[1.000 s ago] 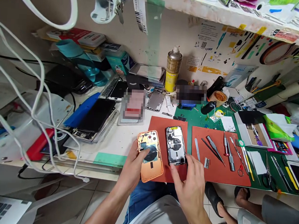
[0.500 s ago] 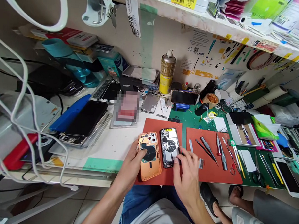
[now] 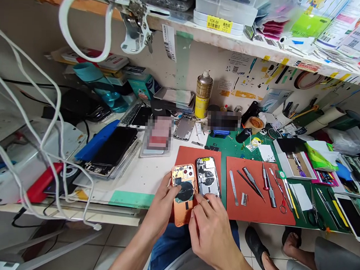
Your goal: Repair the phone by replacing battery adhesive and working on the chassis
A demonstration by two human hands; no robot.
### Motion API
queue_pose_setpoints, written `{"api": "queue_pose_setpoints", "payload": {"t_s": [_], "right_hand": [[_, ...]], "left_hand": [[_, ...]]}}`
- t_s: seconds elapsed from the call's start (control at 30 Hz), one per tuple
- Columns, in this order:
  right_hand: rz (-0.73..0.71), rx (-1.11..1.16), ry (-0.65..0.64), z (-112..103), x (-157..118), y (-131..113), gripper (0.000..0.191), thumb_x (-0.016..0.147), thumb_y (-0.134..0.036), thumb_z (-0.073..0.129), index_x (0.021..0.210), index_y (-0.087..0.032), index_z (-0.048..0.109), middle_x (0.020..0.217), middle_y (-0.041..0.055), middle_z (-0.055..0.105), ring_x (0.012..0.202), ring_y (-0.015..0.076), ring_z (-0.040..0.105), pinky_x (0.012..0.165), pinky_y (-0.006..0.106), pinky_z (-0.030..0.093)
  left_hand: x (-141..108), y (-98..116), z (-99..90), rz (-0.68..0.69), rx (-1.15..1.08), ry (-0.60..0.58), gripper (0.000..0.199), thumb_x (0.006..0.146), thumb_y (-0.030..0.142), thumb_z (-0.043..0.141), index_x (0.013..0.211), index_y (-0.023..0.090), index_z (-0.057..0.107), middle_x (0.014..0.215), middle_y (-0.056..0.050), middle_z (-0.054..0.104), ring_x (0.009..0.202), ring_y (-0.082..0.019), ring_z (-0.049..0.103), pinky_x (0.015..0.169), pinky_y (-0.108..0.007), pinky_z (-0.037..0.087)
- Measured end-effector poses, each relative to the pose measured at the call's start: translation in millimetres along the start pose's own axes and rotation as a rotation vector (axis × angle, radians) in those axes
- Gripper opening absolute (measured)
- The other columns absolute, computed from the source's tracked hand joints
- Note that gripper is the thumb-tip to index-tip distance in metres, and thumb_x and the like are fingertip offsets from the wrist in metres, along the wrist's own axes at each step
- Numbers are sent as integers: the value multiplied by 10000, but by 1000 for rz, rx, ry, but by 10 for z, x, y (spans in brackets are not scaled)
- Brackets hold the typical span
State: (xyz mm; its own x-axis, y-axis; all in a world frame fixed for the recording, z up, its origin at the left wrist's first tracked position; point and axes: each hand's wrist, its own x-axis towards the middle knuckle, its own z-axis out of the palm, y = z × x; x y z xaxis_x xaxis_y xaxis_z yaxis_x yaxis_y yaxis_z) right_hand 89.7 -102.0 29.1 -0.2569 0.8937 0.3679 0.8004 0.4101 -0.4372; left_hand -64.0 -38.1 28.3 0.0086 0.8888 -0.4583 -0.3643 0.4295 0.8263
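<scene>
My left hand [image 3: 162, 204] grips an orange phone back cover [image 3: 182, 216] by its left side, thumb on the inner face near the round black pad. The cover is tilted over the front edge of a red-brown mat [image 3: 182, 153]. Just right of it, an opened phone [image 3: 208, 174] lies on the mat with its inner parts showing. My right hand [image 3: 213, 228] is closed, its fingers bent and its fingertips at the cover's right edge, partly over the phone's lower end. Whatever may be between those fingertips is too small or hidden to name.
A second mat [image 3: 278, 217] on the right bears tweezers [image 3: 249, 182], a flat metal blade [image 3: 233, 187] and screwdrivers. Beyond stand a spray can [image 3: 203, 94] and a blue phone stand [image 3: 220, 133]. White cables [image 3: 53, 125] hang at left. Another person's feet [image 3: 257, 248] show below right.
My right hand has moved left from the opened phone's lower right corner to the orange cover's right edge. My left hand keeps its hold. The camera view has shifted slightly.
</scene>
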Motion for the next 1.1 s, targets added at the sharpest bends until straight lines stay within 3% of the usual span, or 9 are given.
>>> {"api": "queue_pose_setpoints", "payload": {"t_s": [0.2, 0.3, 0.5, 0.67, 0.97, 1.1], "right_hand": [[-120, -198, 60, 112, -110, -24, 139, 984, -166, 573, 998, -153, 711, 1261, 169, 768, 1099, 339, 622, 933, 479, 483], [-178, -305, 27, 133, -149, -1, 181, 985, -176, 579, 1053, -123, 738, 1296, 192, 762, 1144, 357, 618, 976, 498, 466], [-330, -417, -58, 72, -159, 99, 220, 955, -167, 607, 1080, -83, 767, 1168, 206, 775, 1119, 366, 620, 941, 484, 487], [-308, -348, -51, 31, -122, 140, 183, 944, -150, 622, 1038, -85, 764, 1121, 197, 772, 1104, 352, 627, 967, 469, 495], [-273, -327, -42, 16, -87, 139, 190, 944, -116, 587, 1040, -91, 749, 1218, 214, 772, 1112, 353, 653, 946, 476, 537], [-207, -192, 55, -81, -182, 172, 196, 1009, -115, 547, 1110, -104, 714, 1283, 190, 762, 1180, 359, 664, 985, 492, 536]], "left_hand": [[-22, -41, -45, -5, 7, 4, 818, 805, 458, 856, 1538, 253, 556, 1212, -75, 812, 1083, -299, 774, 957, -399, 606], [-24, -64, -46, 8, 11, -16, 789, 829, 456, 841, 1538, 258, 556, 1244, -77, 806, 1115, -298, 764, 967, -395, 601], [-34, -115, -19, -4, 39, -23, 735, 844, 469, 831, 1503, 260, 582, 1294, -86, 790, 1190, -306, 736, 976, -381, 584], [-36, -136, 7, 2, 20, -25, 744, 844, 447, 831, 1515, 263, 569, 1326, -81, 778, 1189, -308, 735, 974, -385, 590], [-24, -108, 41, 18, 13, -33, 746, 835, 437, 840, 1512, 261, 580, 1253, -66, 805, 1118, -286, 761, 939, -364, 603], [-4, -109, 22, 14, -1, 13, 771, 805, 449, 859, 1501, 264, 586, 1276, -57, 799, 1159, -283, 747, 952, -353, 595]]}}
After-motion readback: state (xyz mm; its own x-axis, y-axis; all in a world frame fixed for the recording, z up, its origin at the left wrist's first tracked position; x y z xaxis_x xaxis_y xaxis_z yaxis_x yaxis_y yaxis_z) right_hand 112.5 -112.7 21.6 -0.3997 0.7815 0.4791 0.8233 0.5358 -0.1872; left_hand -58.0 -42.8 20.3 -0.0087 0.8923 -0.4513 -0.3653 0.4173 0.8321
